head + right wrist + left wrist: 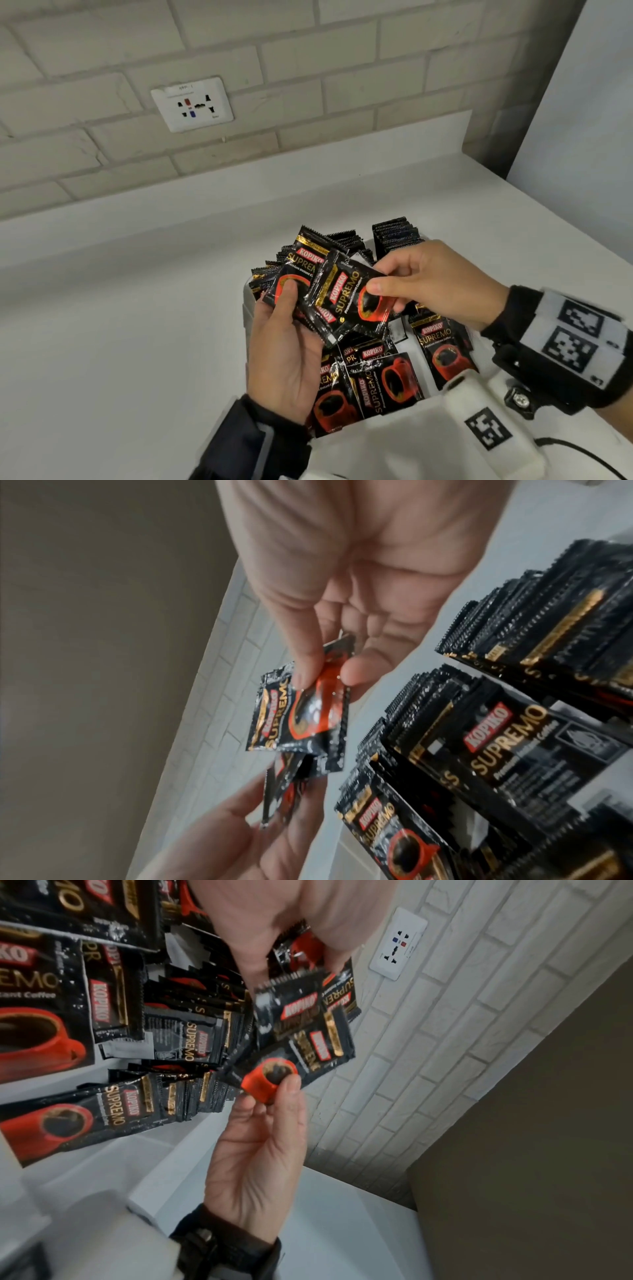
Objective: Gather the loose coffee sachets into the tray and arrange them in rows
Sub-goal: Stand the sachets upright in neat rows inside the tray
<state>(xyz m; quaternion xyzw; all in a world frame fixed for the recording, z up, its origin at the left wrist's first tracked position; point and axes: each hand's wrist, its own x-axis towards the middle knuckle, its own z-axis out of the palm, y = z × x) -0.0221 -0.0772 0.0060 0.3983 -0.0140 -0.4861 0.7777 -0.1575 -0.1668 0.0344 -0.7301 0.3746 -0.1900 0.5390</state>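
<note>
Above the tray (245, 310), left hand (286, 349) thumb-clamps a small sachet stack (291, 279), right hand (433, 284) pinches one tilted sachet (346, 301) overlapping it, long axis diagonal, standing rows (394, 233) at the tray's far end.

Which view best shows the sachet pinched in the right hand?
Head view: the sachet faces the camera unblurred, thumb on its cup print, the right hand clear. Right wrist shows it smaller and blurred. Left wrist shows it blurred, overlapping another.

Black sachets (346, 301) with red cups, gold lettering.
</note>
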